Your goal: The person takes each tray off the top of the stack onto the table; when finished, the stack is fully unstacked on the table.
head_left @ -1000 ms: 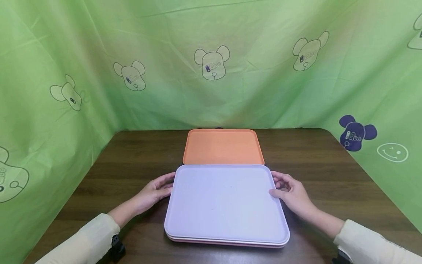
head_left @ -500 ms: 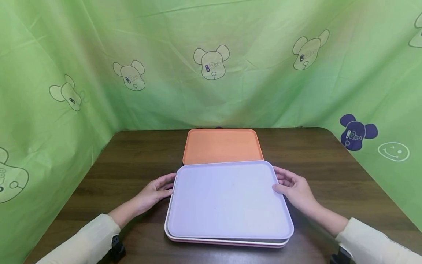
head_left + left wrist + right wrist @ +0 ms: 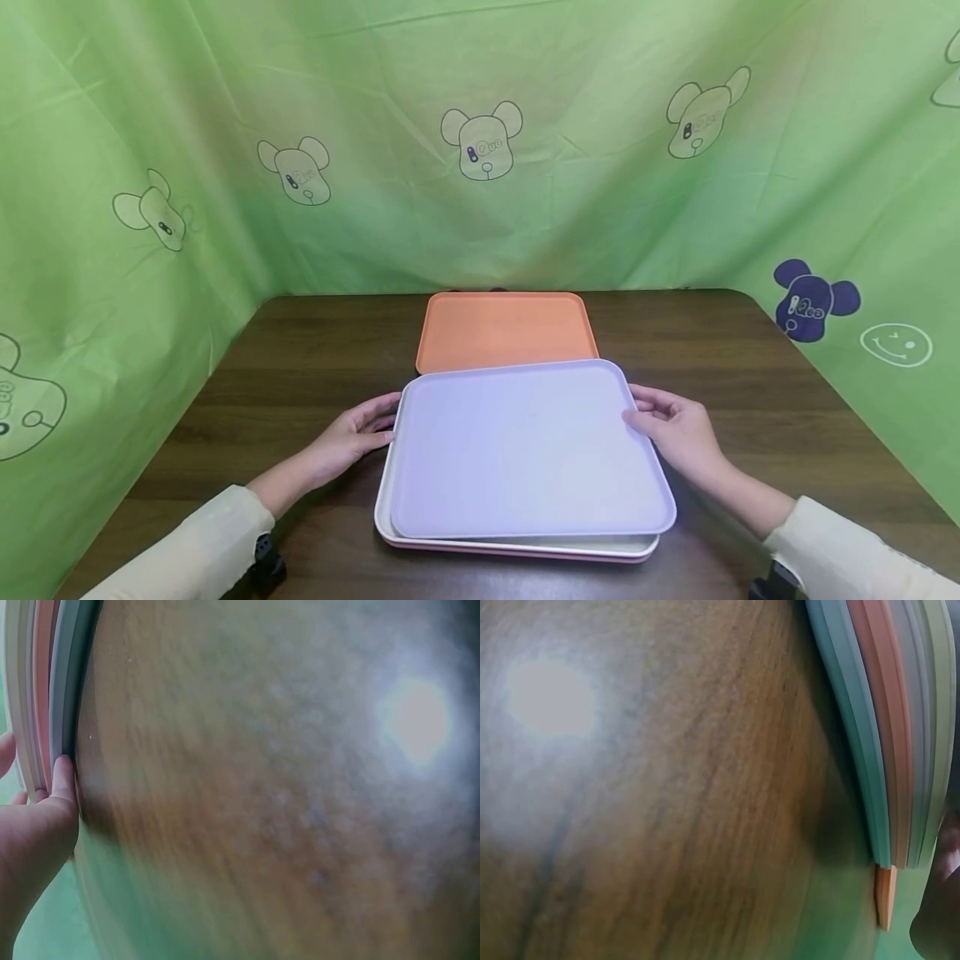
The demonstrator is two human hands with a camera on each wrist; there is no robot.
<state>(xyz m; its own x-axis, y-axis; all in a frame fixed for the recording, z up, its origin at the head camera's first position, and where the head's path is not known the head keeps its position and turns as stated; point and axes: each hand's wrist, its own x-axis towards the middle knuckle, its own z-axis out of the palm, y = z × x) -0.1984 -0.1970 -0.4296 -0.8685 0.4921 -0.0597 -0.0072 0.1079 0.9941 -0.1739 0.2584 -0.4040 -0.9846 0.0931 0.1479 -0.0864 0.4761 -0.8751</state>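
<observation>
A lavender tray (image 3: 525,454) lies turned and shifted to the right on top of a stack. Beneath it shows the white rim of another tray (image 3: 517,546), and the left wrist view gives the edges of several stacked trays (image 3: 46,690), one pink and one grey-green at the bottom. My right hand (image 3: 678,429) pinches the lavender tray's right edge, thumb on top and fingers under the rim. With fingers extended, my left hand (image 3: 348,442) touches the left side of the stack. In the right wrist view only part of the right hand (image 3: 939,900) appears.
Behind the stack an orange tray (image 3: 506,333) lies flat on the dark wooden table (image 3: 315,358). A green printed curtain (image 3: 375,233) hangs at the back and both sides.
My right hand has drawn the lavender tray right and slightly away, turning it and baring the white tray's left and front rim. The left hand has stayed at the stack's left side.
</observation>
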